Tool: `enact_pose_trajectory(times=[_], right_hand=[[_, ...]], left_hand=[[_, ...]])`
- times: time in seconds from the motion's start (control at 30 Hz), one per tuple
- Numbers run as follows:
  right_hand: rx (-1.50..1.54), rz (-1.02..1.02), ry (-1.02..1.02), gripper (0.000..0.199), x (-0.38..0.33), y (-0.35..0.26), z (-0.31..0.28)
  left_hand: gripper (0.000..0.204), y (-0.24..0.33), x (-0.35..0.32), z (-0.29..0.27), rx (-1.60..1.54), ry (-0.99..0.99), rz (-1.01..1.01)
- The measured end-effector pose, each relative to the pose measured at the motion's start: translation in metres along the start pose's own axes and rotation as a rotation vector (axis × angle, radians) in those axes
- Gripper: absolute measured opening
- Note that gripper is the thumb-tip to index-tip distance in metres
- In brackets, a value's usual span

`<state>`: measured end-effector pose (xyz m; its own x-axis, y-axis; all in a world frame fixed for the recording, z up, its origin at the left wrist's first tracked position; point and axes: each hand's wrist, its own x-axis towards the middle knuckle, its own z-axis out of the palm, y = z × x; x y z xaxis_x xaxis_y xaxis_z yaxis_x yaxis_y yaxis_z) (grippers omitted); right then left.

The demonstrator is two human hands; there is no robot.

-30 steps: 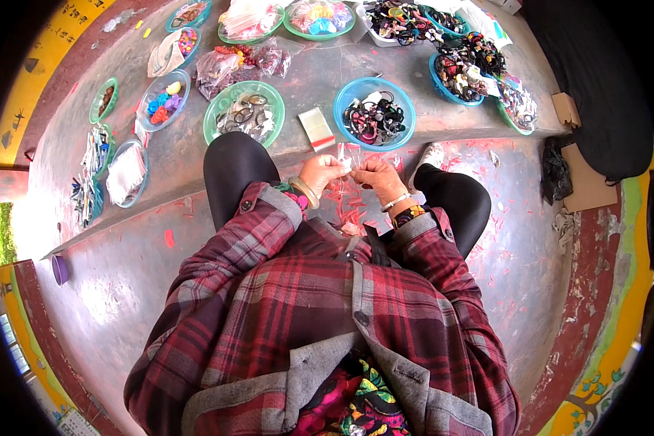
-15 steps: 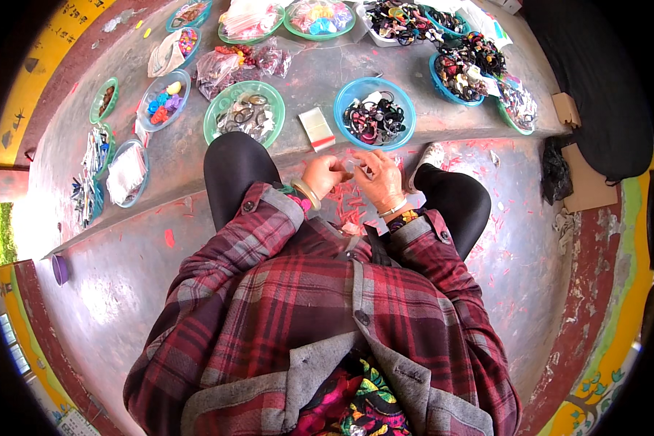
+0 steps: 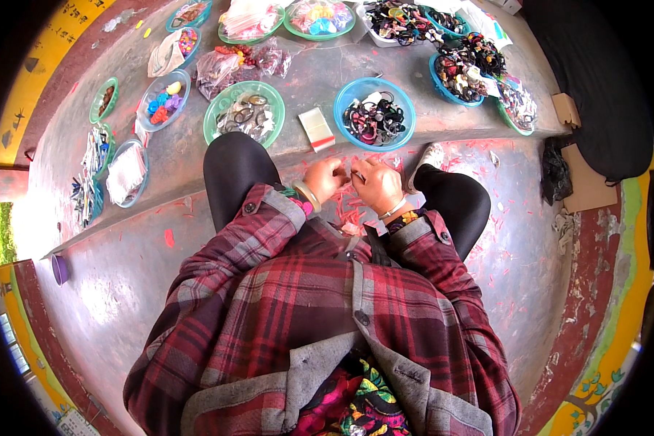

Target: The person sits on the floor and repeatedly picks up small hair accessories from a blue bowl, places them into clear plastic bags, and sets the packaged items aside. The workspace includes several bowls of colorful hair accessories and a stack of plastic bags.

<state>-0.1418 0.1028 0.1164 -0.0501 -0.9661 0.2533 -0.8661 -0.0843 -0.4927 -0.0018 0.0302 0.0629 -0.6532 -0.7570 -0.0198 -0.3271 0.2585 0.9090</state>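
Between my knees, my left hand (image 3: pixel 325 179) and my right hand (image 3: pixel 378 183) meet almost fingertip to fingertip. Both are closed in a pinch. A small dark thing shows at the right fingertips, too tiny to name, and whatever the left fingers hold is hidden. Just beyond my hands lies a flat white packet with a red edge (image 3: pixel 315 129). To its right is a blue basket (image 3: pixel 339 120) of mostly black hair ties. Left of the packet stands a green basket (image 3: pixel 211 120) with metallic oval pieces and white bits.
Red scraps (image 3: pixel 350 216) litter the floor under my hands. More baskets stand along the raised concrete ledge (image 3: pixel 312 73), with plastic bags (image 3: pixel 221 71) among them. A black bag (image 3: pixel 556 171) and cardboard (image 3: pixel 587 182) lie at right, a purple cup (image 3: pixel 60 269) at left.
My right hand has turned, its back rolling over and its fingers curling in towards the left fingertips. The left hand has barely shifted.
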Motion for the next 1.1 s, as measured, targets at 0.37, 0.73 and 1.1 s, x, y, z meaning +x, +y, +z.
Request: enact_pose_trajectory(times=[0.37,0.73,1.1], right_hand=[[-0.059,-0.012,-0.019,0.012,-0.002,-0.004,0.009],[0.394,0.333,-0.11,0.018,-0.001,0.017,0.017],[0.301,0.199,-0.307,0.017,-0.001,0.022,0.007]], left_hand=[[0.015,0.005,-0.003,-0.003,-0.106,-0.111,-0.263],[0.021,-0.01,0.0,0.002,-0.339,-0.267,-0.49],[0.027,-0.008,0.001,-0.003,-0.408,-0.388,-0.519]])
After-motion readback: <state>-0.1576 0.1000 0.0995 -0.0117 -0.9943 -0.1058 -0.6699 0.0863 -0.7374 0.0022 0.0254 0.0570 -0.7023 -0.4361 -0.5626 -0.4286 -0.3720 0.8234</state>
